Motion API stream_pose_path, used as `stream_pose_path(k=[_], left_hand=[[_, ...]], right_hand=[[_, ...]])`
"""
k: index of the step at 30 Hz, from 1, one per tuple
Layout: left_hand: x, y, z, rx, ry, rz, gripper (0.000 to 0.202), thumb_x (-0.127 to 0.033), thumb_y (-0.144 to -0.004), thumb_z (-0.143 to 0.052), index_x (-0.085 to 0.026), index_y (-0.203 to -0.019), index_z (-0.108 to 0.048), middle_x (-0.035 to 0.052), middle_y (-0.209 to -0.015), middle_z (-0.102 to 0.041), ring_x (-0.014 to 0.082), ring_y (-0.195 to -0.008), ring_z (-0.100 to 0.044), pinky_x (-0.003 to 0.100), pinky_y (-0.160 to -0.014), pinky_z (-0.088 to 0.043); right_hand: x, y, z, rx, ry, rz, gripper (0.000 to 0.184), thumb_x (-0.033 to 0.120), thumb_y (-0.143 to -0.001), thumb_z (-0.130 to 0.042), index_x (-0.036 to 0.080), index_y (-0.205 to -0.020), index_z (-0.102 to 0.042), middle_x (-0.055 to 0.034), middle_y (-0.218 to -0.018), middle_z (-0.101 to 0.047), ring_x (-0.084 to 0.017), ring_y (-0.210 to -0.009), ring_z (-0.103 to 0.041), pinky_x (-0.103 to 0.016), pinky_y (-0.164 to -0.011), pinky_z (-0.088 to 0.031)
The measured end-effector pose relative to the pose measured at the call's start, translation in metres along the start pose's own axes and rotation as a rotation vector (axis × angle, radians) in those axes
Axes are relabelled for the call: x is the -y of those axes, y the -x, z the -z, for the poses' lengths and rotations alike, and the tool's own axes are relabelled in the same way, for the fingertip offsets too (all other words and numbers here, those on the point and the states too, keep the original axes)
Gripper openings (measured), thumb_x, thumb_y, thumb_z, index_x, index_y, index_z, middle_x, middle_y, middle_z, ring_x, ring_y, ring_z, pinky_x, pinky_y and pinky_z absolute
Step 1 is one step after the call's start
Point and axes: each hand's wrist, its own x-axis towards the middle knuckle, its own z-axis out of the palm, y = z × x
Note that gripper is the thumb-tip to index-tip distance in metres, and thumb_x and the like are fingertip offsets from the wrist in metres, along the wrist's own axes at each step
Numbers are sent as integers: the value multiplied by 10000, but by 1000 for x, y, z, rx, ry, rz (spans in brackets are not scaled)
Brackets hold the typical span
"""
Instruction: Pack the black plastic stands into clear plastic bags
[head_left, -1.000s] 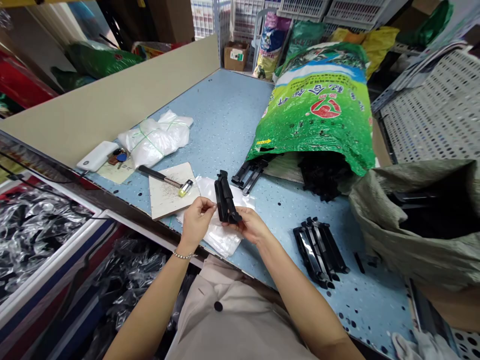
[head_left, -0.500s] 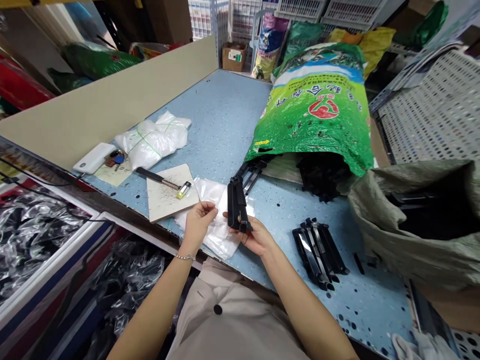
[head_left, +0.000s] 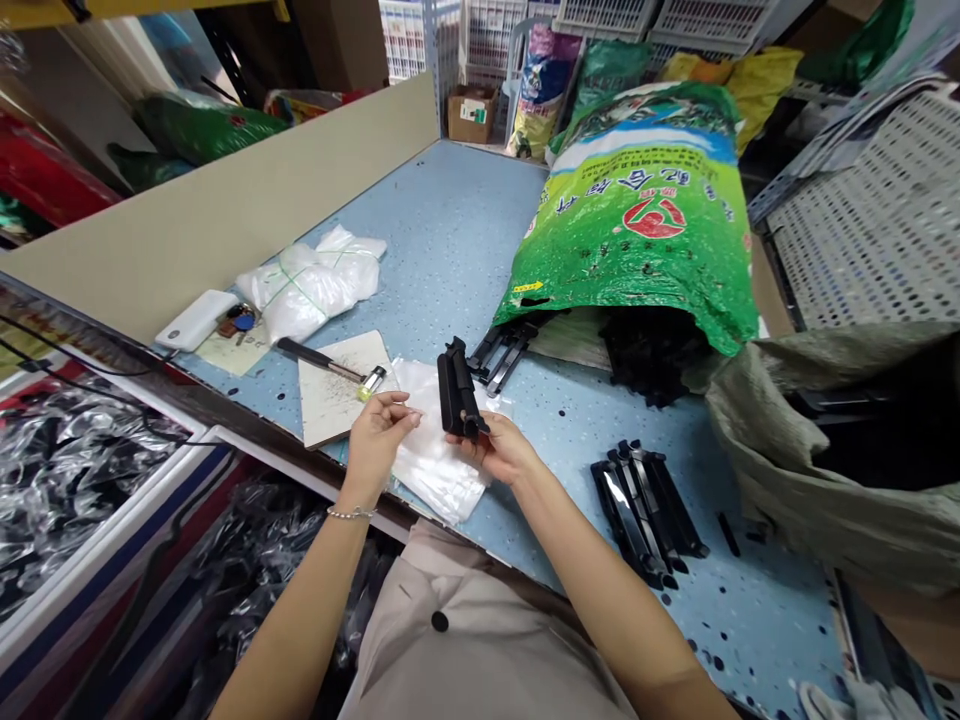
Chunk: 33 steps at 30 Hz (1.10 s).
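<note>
- Black plastic bracket stands nearly upright at lower centre, its lower end seated across the fingers of your right grip, which is part curled and has hold of it, probably to keep its long face turned toward you.
- Your left grip is open, its fingertips just beside the bracket, not touching it.
- Clear plastic bag lies beneath both hands on the blue speckled bench.
- Similar brackets lie stacked at lower right, below the green printed sack.

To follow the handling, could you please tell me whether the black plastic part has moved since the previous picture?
Yes: the black plastic part, in the right hand, has shifted left, toward the pale board.
</note>
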Motion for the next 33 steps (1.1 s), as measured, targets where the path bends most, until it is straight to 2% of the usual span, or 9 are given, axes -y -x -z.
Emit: stream_pose_path(k=[5,9,13,17,21,26,28,31,33], left_hand=[[-6,0,28,75,-334,-165,85,-198,-733,-604,-201,-792,-665,75,-909,-705,243,-950,-640,424,-942,-459],[-8,1,32,167,-688,-292,346,-137,-756,-507,-214,-1022,-716,100,-1109,-690,272,-1075,-607,449,-1009,-427],[-8,-4,32,198,-664,-269,459,-157,-773,-516,-192,-1216,-633,125,-1292,-604,257,-1059,-627,398,-912,-508],[-16,4,32,255,-721,-310,553,-140,-814,-472,-181,-1364,-515,143,-1427,-490,284,-1214,-554,426,-980,-489],[-24,42,13,478,-715,-428,643,-68,-831,-409,-234,-1453,-396,86,-1486,-435,243,-1363,-419,411,-1135,-357],[-33,81,-11,713,-676,-397,607,-103,-860,-421,-283,-1440,-413,69,-1443,-491,224,-1297,-500,398,-1087,-429],[-46,88,0,682,-683,-355,495,-194,-876,-474,-300,-1356,-530,72,-1348,-581,239,-1204,-576,385,-1044,-468],[-69,95,49,659,-776,-143,368,-368,-824,-587,-378,-1182,-669,40,-1200,-681,280,-1119,-622,384,-1003,-487],[-68,99,91,668,-877,98,336,-454,-707,-679,-416,-1036,-732,14,-1115,-722,321,-1065,-643,419,-976,-499]], right_hand=[[3,1,-1,-64,61,29,38,150,-787,-679,117,-799,-664,-74,-714,-723,-154,-601,-708,-150,-422,-512],[1,20,4,-17,39,86,123,227,-800,-692,131,-870,-664,-76,-792,-732,-155,-650,-712,-177,-507,-555],[-14,41,21,218,-49,-245,111,211,-823,-655,111,-860,-623,-89,-767,-720,-132,-618,-689,-169,-525,-554],[-31,41,26,225,-156,-420,137,205,-855,-620,75,-897,-622,-76,-731,-687,-72,-557,-631,-100,-479,-502],[-39,34,15,40,77,-96,134,218,-781,-682,104,-833,-636,-54,-712,-662,-88,-550,-595,-157,-493,-503],[-44,53,2,-243,704,430,49,227,-772,-635,177,-768,-635,28,-671,-597,-127,-663,-545,-225,-625,-479],[-43,70,0,-94,763,395,129,251,-795,-620,192,-901,-663,24,-733,-624,-139,-712,-568,-245,-676,-479],[-30,100,6,163,722,230,353,344,-835,-615,216,-1164,-627,-22,-936,-680,-158,-786,-625,-285,-730,-501],[-10,121,21,83,856,244,398,386,-850,-609,230,-1216,-608,-52,-1052,-681,-176,-847,-640,-310,-774,-504]])
